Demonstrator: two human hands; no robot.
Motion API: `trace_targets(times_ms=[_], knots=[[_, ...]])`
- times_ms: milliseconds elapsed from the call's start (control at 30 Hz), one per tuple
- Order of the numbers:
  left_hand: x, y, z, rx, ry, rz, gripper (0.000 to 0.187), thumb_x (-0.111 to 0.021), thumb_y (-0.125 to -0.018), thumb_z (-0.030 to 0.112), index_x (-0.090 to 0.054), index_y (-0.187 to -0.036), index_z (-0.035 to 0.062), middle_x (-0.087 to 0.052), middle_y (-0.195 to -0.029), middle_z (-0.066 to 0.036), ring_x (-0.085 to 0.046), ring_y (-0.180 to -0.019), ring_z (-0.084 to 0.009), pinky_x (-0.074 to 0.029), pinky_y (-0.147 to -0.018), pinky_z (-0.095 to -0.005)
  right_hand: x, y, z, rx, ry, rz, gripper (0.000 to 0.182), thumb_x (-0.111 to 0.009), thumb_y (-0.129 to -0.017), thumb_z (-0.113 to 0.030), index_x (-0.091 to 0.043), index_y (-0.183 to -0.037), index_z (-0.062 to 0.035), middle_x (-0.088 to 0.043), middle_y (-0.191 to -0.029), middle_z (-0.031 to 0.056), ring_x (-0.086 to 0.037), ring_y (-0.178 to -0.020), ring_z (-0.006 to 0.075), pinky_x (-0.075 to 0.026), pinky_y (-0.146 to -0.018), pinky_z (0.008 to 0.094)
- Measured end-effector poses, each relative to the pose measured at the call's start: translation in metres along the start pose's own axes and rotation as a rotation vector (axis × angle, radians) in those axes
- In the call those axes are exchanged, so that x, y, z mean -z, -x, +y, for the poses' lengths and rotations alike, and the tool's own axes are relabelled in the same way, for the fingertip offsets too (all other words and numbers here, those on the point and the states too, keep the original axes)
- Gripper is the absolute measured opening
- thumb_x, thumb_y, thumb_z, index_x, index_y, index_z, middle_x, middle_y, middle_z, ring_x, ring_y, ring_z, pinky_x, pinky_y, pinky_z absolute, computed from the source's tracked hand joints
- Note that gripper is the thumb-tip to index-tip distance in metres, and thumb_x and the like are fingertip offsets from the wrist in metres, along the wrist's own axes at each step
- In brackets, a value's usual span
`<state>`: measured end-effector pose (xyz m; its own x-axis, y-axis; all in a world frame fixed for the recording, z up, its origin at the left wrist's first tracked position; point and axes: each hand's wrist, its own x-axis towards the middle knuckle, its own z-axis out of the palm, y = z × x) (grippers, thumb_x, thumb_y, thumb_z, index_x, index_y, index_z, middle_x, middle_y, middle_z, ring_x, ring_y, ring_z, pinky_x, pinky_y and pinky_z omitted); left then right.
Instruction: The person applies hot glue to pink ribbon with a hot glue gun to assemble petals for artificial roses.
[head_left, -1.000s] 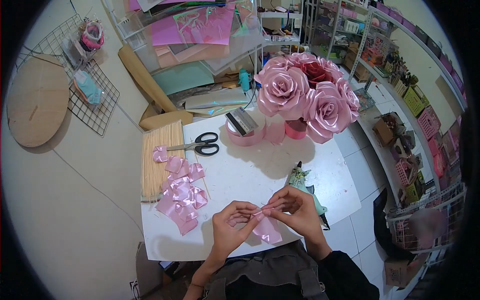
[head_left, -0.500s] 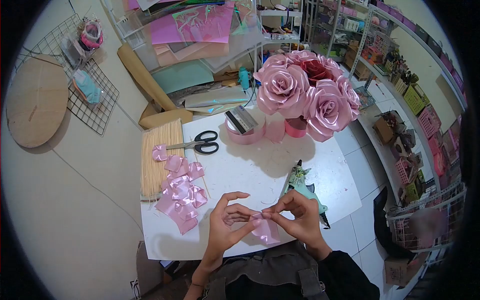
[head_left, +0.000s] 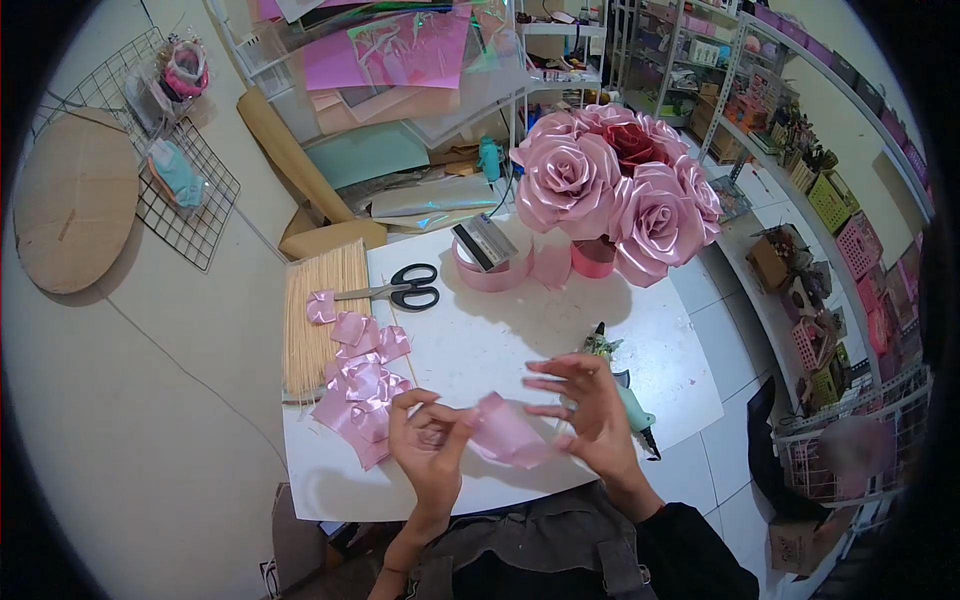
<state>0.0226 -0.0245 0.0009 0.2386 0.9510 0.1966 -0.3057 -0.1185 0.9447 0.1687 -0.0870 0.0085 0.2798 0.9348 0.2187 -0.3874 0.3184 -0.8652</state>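
Observation:
A piece of pink satin ribbon (head_left: 510, 432) hangs over the front of the white table, its left edge pinched between the thumb and fingers of my left hand (head_left: 428, 445). My right hand (head_left: 595, 420) is open at the ribbon's right side, fingers spread and slightly blurred, the thumb close to its edge. Just behind that hand lies a mint-green glue gun (head_left: 637, 408), partly covered by it. To the left of my left hand is a loose pile of cut pink ribbon pieces (head_left: 362, 385), some resting on a bundle of thin wooden sticks (head_left: 310, 315).
Black-handled scissors (head_left: 412, 288) lie beside the sticks. Farther back on the white table (head_left: 480, 350) sit a ribbon roll (head_left: 490, 272) with a small grey box (head_left: 484, 242) on top, and a bunch of large pink satin roses (head_left: 625, 185). Shelves (head_left: 735, 130) stand at the right.
My right hand has let go of the ribbon and spread its fingers, moving up a little. My left hand has shifted left, and the ribbon is now turned flatter and raised.

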Motion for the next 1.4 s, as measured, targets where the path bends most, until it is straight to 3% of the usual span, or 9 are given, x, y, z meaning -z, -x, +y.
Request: trace_targets(times_ms=[67, 167, 267, 367, 533, 667, 933, 1000, 1400], knots=[[-0.004, 0.001, -0.001, -0.031, 0.032, 0.138, 0.041, -0.059, -0.070, -0.005, -0.036, -0.103, 0.0001, -0.051, -0.062, -0.004, -0.046, -0.060, -0.0060, -0.034, -0.061, -0.0169, -0.004, 0.005, 0.002, -0.056, 0.100, -0.054, 0.062, -0.068, -0.065, -0.002, -0.031, -0.114, -0.0066, -0.048, -0.106, 0.0142, -0.050, -0.098, 0.0193, -0.044, -0.080, 0.0297], [-0.008, 0.003, 0.001, -0.090, 0.049, 0.250, 0.041, -0.057, -0.072, -0.003, -0.034, -0.106, 0.0019, -0.050, -0.066, -0.004, -0.043, -0.064, -0.0060, -0.031, -0.064, -0.0178, -0.014, 0.008, 0.004, -0.271, 0.028, -0.050, 0.058, -0.065, -0.063, 0.009, -0.033, -0.111, -0.0036, -0.054, -0.089, 0.0108, -0.054, -0.086, 0.0157, -0.045, -0.075, 0.0281], [-0.006, 0.003, 0.000, -0.107, 0.056, 0.247, 0.041, -0.056, -0.073, -0.003, -0.034, -0.107, 0.0022, -0.050, -0.069, -0.005, -0.044, -0.067, -0.0068, -0.031, -0.067, -0.0185, -0.008, 0.010, 0.012, -0.194, 0.131, 0.018, 0.052, -0.064, -0.064, 0.009, -0.036, -0.106, -0.0019, -0.056, -0.079, 0.0081, -0.055, -0.079, 0.0128, -0.044, -0.072, 0.0258], [0.000, 0.001, -0.004, -0.115, 0.102, 0.164, 0.046, -0.058, -0.071, -0.004, -0.031, -0.107, 0.0012, -0.052, -0.074, -0.006, -0.049, -0.063, -0.0064, -0.036, -0.053, -0.0151, -0.005, 0.007, 0.012, -0.039, 0.217, 0.111, 0.043, -0.064, -0.065, 0.007, -0.040, -0.100, -0.0013, -0.057, -0.074, 0.0063, -0.055, -0.076, 0.0109, -0.044, -0.069, 0.0245], [0.006, -0.002, -0.002, 0.261, 0.122, -0.439, 0.060, -0.059, -0.069, -0.004, -0.026, -0.118, -0.0006, -0.052, -0.075, -0.007, -0.054, -0.071, -0.0104, -0.042, -0.063, -0.0186, -0.001, 0.001, 0.003, 0.051, 0.187, 0.202, 0.033, -0.061, -0.071, 0.004, -0.044, -0.099, 0.0014, -0.056, -0.078, 0.0064, -0.054, -0.073, 0.0092, -0.043, -0.067, 0.0215], [0.007, -0.008, 0.002, 0.293, 0.144, -0.564, 0.057, -0.058, -0.068, -0.007, -0.033, -0.118, -0.0016, -0.055, -0.084, -0.009, -0.055, -0.077, -0.0118, -0.044, -0.067, -0.0201, 0.002, 0.001, -0.001, 0.006, 0.246, 0.133, 0.035, -0.060, -0.071, 0.004, -0.046, -0.103, 0.0013, -0.057, -0.078, 0.0059, -0.054, -0.072, 0.0083, -0.043, -0.064, 0.0201], [0.007, -0.005, 0.009, 0.351, 0.058, -0.566, 0.043, -0.058, -0.070, -0.004, -0.044, -0.112, -0.0039, -0.055, -0.096, -0.012, -0.055, -0.083, -0.0120, -0.045, -0.068, -0.0202, 0.004, 0.001, -0.001, 0.028, 0.417, 0.036, 0.014, -0.062, -0.068, 0.003, -0.061, -0.082, 0.0009, -0.061, -0.074, 0.0070, -0.056, -0.067, 0.0096, -0.043, -0.060, 0.0210], [0.007, -0.005, 0.011, 0.351, 0.071, -0.590, 0.041, -0.058, -0.071, -0.003, -0.046, -0.110, -0.0041, -0.055, -0.097, -0.012, -0.055, -0.083, -0.0117, -0.045, -0.068, -0.0201, 0.004, 0.000, -0.004, 0.213, 0.624, -0.034, 0.013, -0.062, -0.063, 0.005, -0.063, -0.074, -0.0010, -0.061, -0.073, 0.0077, -0.057, -0.064, 0.0134, -0.044, -0.056, 0.0225], [0.003, -0.001, 0.013, 0.399, -0.044, -0.412, 0.018, -0.055, -0.079, 0.004, -0.056, -0.094, -0.0053, -0.060, -0.087, -0.011, -0.056, -0.080, -0.0115, -0.044, -0.072, -0.0200, 0.000, 0.001, -0.012, 0.485, 0.967, -0.226, 0.020, -0.063, -0.055, 0.004, -0.064, -0.073, -0.0041, -0.060, -0.076, 0.0075, -0.058, -0.065, 0.0186, -0.045, -0.055, 0.0262]])
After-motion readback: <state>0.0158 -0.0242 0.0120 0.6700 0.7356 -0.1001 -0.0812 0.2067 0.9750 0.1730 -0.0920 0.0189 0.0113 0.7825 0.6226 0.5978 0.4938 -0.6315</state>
